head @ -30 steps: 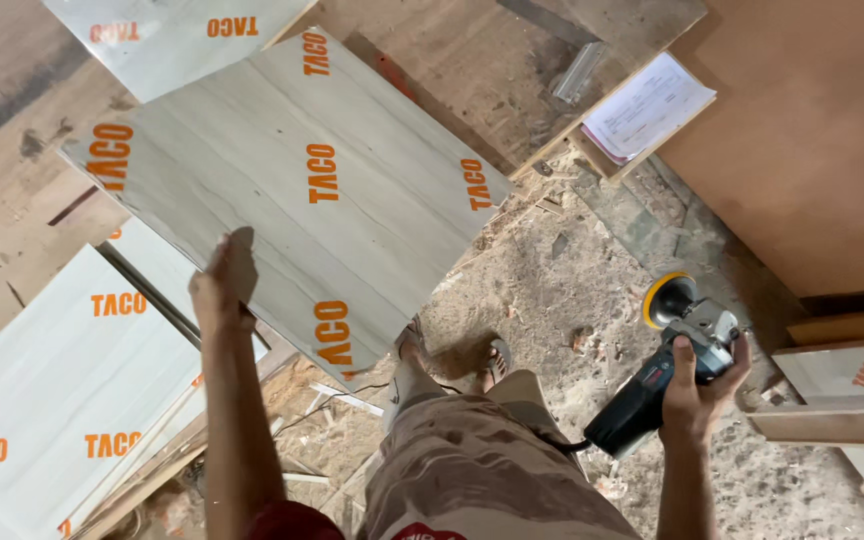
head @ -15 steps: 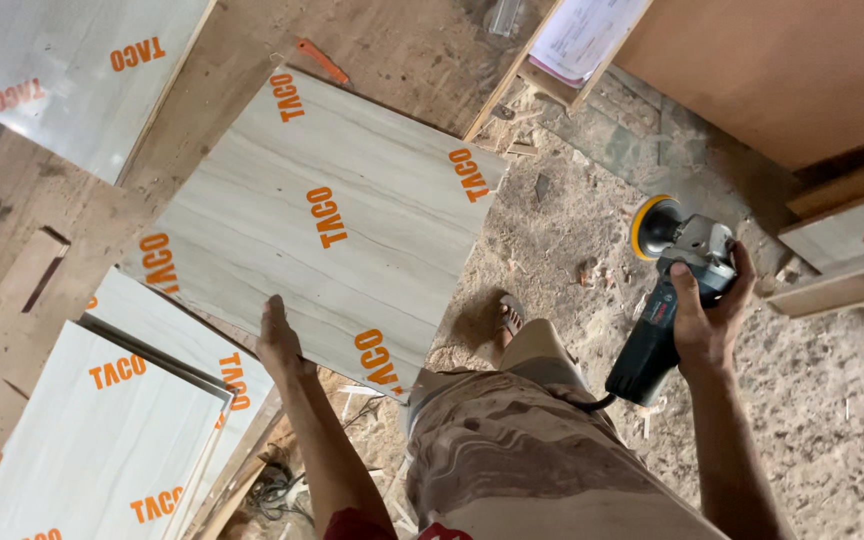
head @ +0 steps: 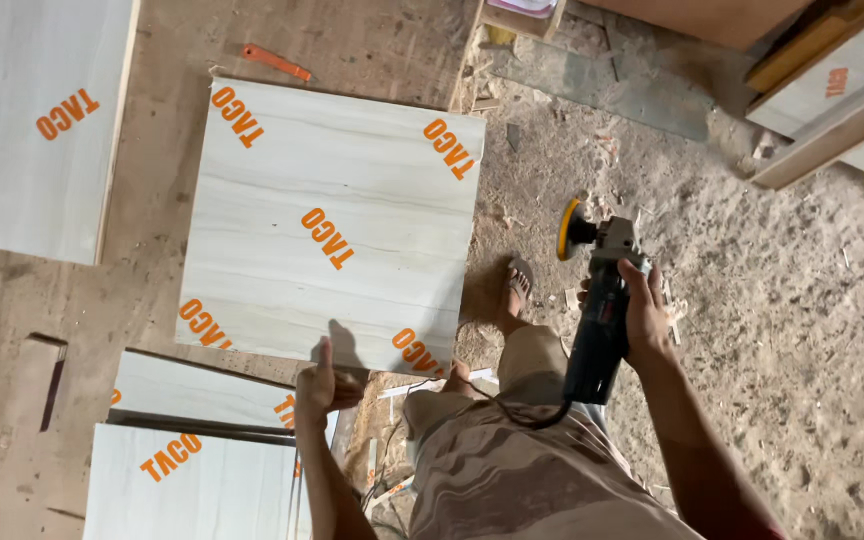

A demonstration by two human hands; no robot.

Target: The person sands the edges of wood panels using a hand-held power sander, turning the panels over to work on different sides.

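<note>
Smooth pale wood-grain laminate panel (head: 332, 220), matt black plastic grinder (head: 597, 310) — rough, dusty floor (head: 772, 300)

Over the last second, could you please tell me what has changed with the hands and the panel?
The left hand has slid from the panel's side to its near edge, and the panel now lies squarer. The right hand still grips the grinder, now nearer the panel. The foot stays beside it.

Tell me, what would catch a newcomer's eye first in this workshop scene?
First, the large pale wood-grain panel with orange lettering, lying flat at the centre; the left hand grips its near edge. Next, the right hand holds an angle grinder with a yellow disc above the dusty floor. More pale panels are stacked at lower left.
</note>
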